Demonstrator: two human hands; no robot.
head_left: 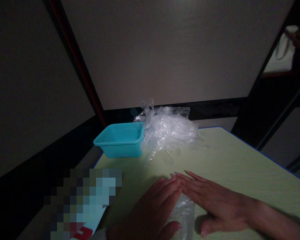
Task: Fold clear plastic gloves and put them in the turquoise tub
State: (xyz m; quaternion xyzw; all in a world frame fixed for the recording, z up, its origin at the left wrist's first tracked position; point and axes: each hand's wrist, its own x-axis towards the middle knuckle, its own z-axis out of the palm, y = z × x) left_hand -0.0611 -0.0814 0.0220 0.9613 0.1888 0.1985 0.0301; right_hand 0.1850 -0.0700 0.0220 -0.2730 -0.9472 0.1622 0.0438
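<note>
1. At your far left, a dark red strip (72,55) runs down the wall, slanting toward the table.
2. Low on your left is a pale blue item (96,213) with a red patch near its bottom end; most of it is pixelated, so you cannot tell what it is.
3. Beyond it, the blue tub (122,150) stands upright near the table's far left corner, its open top facing up.
4. Your left hand (152,206) lies palm down with its fingers stretched out, grasping nothing that shows; its thumb stands apart from the fingers.
5. Behind your hands, the heap (168,130) of crumpled clear plastic sits just to the right of the tub, close against it, near the far edge.
6. The film (186,215), also clear plastic, lies on the table between your hands, its far end partly hidden under your fingers.
7. Your right hand (222,206) is flat too, grip released, thumb spread, its fingertips meeting those of your left.
8. The pale table (222,153) with its blue edging reaches on to the right.
9. At the upper right, a white object (285,53) stands in a dark recess.
</note>
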